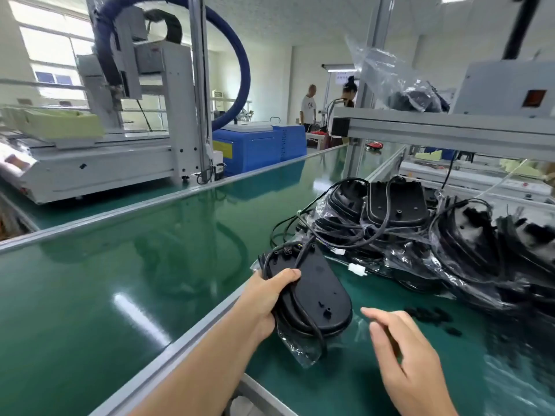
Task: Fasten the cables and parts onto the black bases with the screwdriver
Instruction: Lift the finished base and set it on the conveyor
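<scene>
My left hand [265, 298] grips a stack of oval black bases [318, 291] by its left edge, thumb on top. A black cable [303, 253] runs across the top base, and clear plastic wrap hangs below the stack. My right hand [402, 352] hovers just right of the stack with its fingers loosely spread, holding nothing. A white cable connector [356, 270] lies on the green mat behind the stack. No screwdriver is in view.
A heap of black bases and cables in plastic bags [420, 232] fills the mat [375, 373] to the right. Small black parts [432, 316] lie scattered near my right hand. A green conveyor belt [120, 265] runs on the left, behind an aluminium rail [180, 349]. Two people stand far back.
</scene>
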`<state>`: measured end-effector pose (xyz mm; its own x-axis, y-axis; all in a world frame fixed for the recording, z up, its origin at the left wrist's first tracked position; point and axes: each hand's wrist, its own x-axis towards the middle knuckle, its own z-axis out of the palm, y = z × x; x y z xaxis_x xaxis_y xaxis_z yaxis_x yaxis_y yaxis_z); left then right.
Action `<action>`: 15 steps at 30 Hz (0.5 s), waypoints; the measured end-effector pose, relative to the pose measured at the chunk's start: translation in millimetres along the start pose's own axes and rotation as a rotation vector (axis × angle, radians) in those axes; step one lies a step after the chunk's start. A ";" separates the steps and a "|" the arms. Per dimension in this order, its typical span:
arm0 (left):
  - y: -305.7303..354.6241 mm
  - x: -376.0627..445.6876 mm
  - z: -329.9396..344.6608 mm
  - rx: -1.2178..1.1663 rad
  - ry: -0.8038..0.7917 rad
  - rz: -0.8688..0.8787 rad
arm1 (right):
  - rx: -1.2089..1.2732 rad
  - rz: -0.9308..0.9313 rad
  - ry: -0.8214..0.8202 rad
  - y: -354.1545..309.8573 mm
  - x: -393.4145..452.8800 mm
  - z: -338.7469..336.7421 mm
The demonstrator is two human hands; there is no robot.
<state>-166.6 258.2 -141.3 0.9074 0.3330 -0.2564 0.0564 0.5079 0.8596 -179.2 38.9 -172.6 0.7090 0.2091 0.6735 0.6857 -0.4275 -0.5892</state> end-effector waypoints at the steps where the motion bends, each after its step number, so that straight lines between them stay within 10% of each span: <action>1: 5.4 0.1 -8.6 0.001 0.027 0.021 | 0.010 0.067 -0.010 4.6 2.6 -0.3; 15: 70.3 -51.6 -144.5 0.042 0.372 0.265 | 0.125 0.296 -0.252 17.1 39.3 41.2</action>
<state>-269.6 391.5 -131.4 0.6823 0.7133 -0.1602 -0.1333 0.3368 0.9321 -132.9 76.1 -174.6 0.8865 0.3087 0.3448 0.4492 -0.3949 -0.8014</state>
